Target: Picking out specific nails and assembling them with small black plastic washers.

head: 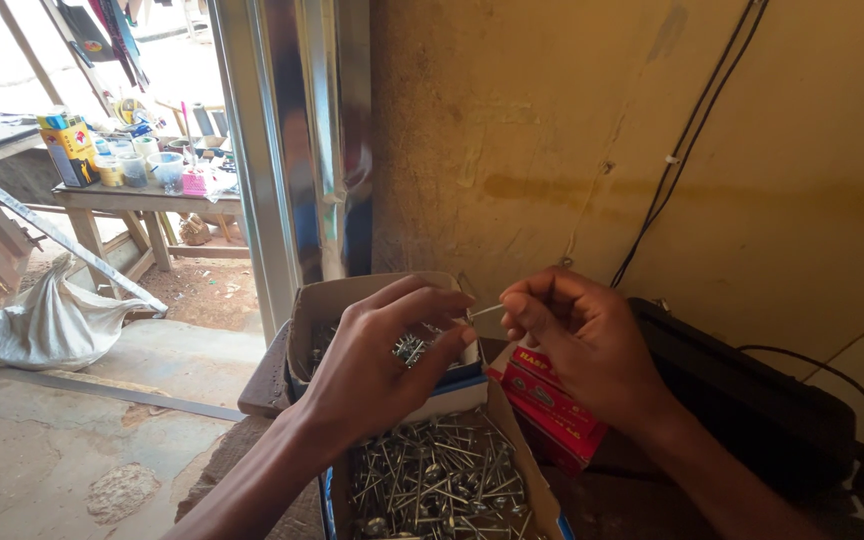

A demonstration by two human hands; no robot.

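While the right hand (582, 345) pinches one roofing nail (485, 311) by its tip, long axis level and pointing left, the left hand (387, 355) meets it, fingers curled shut on a cluster of nails (410, 348). Below: upper carton (352, 295), open carton of loose nails (432, 480), red boxes (547, 405).

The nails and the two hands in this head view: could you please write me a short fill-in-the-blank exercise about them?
1. The right hand pinches a single ____ between its fingertips.
2. The left hand holds a small bunch of nails over an open ____ box.
3. The small packets under the right hand are ____ in colour.
4. The near box is full of loose ____.

Missing words: nail; cardboard; red; nails
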